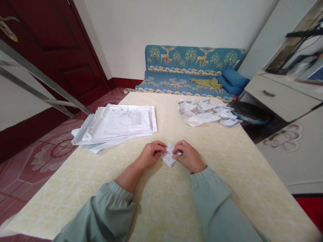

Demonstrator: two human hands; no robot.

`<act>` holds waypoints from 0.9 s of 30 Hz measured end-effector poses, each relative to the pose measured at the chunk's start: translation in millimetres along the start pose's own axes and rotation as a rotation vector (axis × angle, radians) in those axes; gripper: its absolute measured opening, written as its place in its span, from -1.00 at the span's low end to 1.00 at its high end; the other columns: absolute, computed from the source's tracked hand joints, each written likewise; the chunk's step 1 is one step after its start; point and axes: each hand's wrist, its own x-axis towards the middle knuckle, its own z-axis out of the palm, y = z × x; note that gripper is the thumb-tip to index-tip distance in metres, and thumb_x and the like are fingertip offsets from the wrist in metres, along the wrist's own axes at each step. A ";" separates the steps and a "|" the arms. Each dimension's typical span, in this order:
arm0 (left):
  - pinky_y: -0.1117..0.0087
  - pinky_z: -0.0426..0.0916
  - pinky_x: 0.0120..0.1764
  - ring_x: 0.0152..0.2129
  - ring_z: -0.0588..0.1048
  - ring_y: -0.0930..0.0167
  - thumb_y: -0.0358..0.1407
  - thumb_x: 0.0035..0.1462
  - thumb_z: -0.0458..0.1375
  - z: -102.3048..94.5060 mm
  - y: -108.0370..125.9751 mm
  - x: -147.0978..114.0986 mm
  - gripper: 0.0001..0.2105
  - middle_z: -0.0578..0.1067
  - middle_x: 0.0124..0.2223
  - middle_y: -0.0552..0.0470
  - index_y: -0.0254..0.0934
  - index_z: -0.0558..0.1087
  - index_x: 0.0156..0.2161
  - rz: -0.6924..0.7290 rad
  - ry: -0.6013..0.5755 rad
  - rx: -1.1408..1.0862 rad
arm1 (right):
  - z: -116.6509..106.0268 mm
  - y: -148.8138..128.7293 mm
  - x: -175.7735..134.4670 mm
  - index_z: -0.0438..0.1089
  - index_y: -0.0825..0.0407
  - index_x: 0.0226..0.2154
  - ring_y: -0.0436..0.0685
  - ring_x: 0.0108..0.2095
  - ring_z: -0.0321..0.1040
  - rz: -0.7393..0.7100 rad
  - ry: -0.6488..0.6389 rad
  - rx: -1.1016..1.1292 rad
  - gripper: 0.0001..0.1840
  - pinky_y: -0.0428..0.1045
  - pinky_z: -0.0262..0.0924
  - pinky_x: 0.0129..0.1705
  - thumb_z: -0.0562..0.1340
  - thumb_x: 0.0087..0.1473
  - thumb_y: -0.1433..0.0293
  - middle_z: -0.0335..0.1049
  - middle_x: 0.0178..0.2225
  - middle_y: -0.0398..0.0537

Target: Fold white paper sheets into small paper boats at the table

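Cream patterned table (161, 201): flat paper stack (118, 126) far left, folded-paper heap (208, 112) far right, small folded paper (169, 156) centre.

— The desk (161, 201): pale yellow, laced with faint white lines. White folded paper (169, 157), white sheets (118, 126).

— Behind, a teal sofa (191, 67) printed with deer and trees; sage-green sleeves (111, 208); a dark red door (58, 50).
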 end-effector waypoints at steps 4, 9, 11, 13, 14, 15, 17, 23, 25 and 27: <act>0.46 0.35 -0.31 -0.36 0.47 0.44 -0.55 -0.03 0.11 -1.3 -0.2 -0.6 -0.81 0.48 -0.26 -0.05 -0.30 0.54 -0.38 -0.046 0.051 0.050 | 1.8 4.4 0.8 0.43 0.02 -0.50 -0.02 -0.38 0.27 0.052 0.015 -0.003 -0.87 -0.10 0.15 -0.30 0.24 -0.14 0.56 0.32 -0.36 -0.15; 0.46 0.34 -0.31 -0.39 0.46 0.46 -0.58 -0.03 0.08 -4.9 -0.6 0.5 -0.78 0.48 -0.31 -0.02 -0.30 0.54 -0.39 -0.046 0.070 0.093 | -1.2 7.3 1.0 0.44 0.03 -0.52 0.00 -0.38 0.30 0.097 0.033 -0.016 -0.80 -0.08 0.17 -0.28 0.19 -0.15 0.62 0.36 -0.40 -0.12; 0.45 0.33 -0.28 -0.38 0.46 0.45 -0.58 -0.03 0.07 -7.2 -1.5 0.5 -0.76 0.49 -0.32 -0.02 -0.29 0.55 -0.39 -0.045 0.062 0.119 | -1.4 7.6 0.7 0.45 0.02 -0.52 0.01 -0.37 0.31 0.107 0.043 -0.023 -0.78 -0.07 0.17 -0.26 0.17 -0.15 0.63 0.39 -0.40 -0.11; 0.45 0.33 -0.28 -0.38 0.46 0.45 -0.57 -0.03 0.06 -9.8 -2.2 0.2 -0.76 0.49 -0.33 -0.02 -0.29 0.55 -0.40 -0.051 0.052 0.130 | -0.9 8.2 0.6 0.45 0.02 -0.52 0.02 -0.36 0.31 0.112 0.050 -0.028 -0.78 -0.07 0.17 -0.25 0.17 -0.15 0.62 0.40 -0.40 -0.11; 0.45 0.33 -0.28 -0.38 0.46 0.45 -0.57 -0.03 0.06 -10.9 -2.3 0.0 -0.76 0.49 -0.33 -0.02 -0.29 0.55 -0.41 -0.056 0.050 0.123 | -0.6 8.7 0.6 0.45 0.02 -0.52 0.02 -0.36 0.32 0.113 0.054 -0.027 -0.78 -0.07 0.18 -0.25 0.17 -0.16 0.62 0.40 -0.40 -0.11; 0.45 0.33 -0.29 -0.38 0.46 0.45 -0.56 -0.03 0.06 -12.0 -1.9 -0.1 -0.77 0.49 -0.33 -0.02 -0.29 0.54 -0.42 -0.062 0.050 0.108 | -0.3 9.3 0.7 0.45 0.02 -0.52 0.02 -0.37 0.32 0.112 0.057 -0.022 -0.78 -0.07 0.18 -0.25 0.16 -0.16 0.62 0.40 -0.40 -0.11; 0.45 0.33 -0.29 -0.39 0.46 0.44 -0.55 -0.03 0.05 -14.0 -0.2 -0.2 -0.79 0.50 -0.35 -0.03 -0.31 0.53 -0.44 -0.077 0.055 0.059 | -0.1 10.8 1.1 0.45 0.02 -0.53 0.02 -0.38 0.32 0.109 0.058 -0.006 -0.77 -0.07 0.19 -0.26 0.15 -0.17 0.62 0.40 -0.41 -0.11; 0.43 0.34 -0.29 -0.37 0.46 0.40 -0.47 -0.06 0.12 -21.7 8.3 -0.4 -0.83 0.50 -0.30 -0.07 -0.37 0.51 -0.33 -0.126 -0.046 -0.102 | -3.0 14.3 2.8 0.46 0.03 -0.53 0.01 -0.40 0.32 0.119 0.010 0.058 -0.71 -0.10 0.19 -0.31 0.10 -0.25 0.64 0.41 -0.41 -0.11; 0.42 0.34 -0.28 -0.35 0.46 0.39 -0.46 -0.07 0.13 -23.5 10.3 -0.8 -0.81 0.49 -0.27 -0.09 -0.37 0.51 -0.29 -0.112 -0.086 -0.121 | -4.6 14.6 3.2 0.45 0.05 -0.52 0.01 -0.40 0.32 0.139 0.005 0.092 -0.69 -0.10 0.19 -0.32 0.08 -0.28 0.65 0.42 -0.42 -0.11; 0.42 0.33 -0.27 -0.34 0.45 0.40 -0.43 -0.03 0.12 -23.4 12.4 -1.2 -0.83 0.49 -0.26 -0.09 -0.37 0.51 -0.29 -0.105 -0.084 -0.117 | -6.1 14.9 3.7 0.45 0.07 -0.51 0.02 -0.41 0.33 0.163 0.004 0.132 -0.68 -0.10 0.20 -0.33 0.06 -0.31 0.65 0.43 -0.45 -0.11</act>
